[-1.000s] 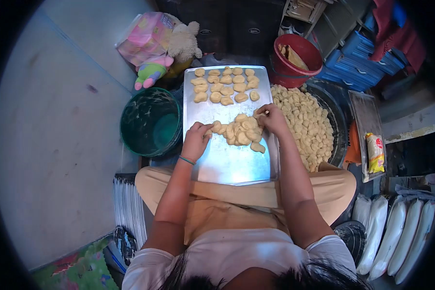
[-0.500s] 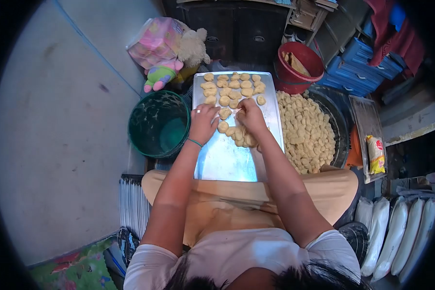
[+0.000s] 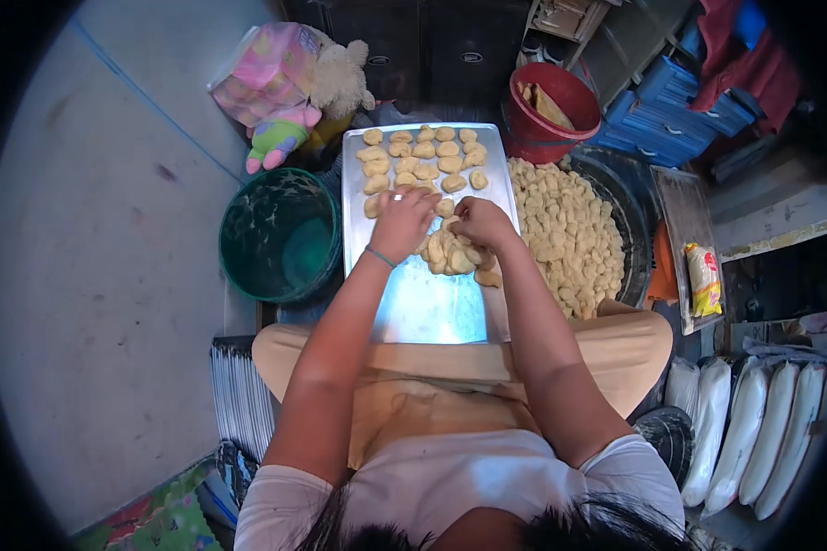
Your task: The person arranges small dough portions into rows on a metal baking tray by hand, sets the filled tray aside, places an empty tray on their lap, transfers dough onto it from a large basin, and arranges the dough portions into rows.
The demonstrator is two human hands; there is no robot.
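Small tan dough pieces [image 3: 449, 164] sit in rough rows on the far half of a metal tray [image 3: 432, 308]. Closer to me, a loose heap of dough pieces [image 3: 450, 253] lies on the same tray. My left hand [image 3: 406, 220] is palm down at the tray's left, fingers stretched out over the nearest row and partly hiding it. At the heap's far edge, my right hand [image 3: 485, 223] has its fingertips pinched together at a dough piece [image 3: 451, 224]; the fingers partly cover it.
A large dark basin [image 3: 636, 239] full of dough pieces stands right of the tray. Left of it is a green bucket [image 3: 234, 241]. A red bucket [image 3: 516, 138] is behind, stuffed toys [image 3: 340, 78] at back left, a yellow-red packet [image 3: 703, 280] on a board at right.
The view has shifted, with the tray now further left in it. My left hand has moved over the nearest row of dough. My right hand is now at the heap's far edge.
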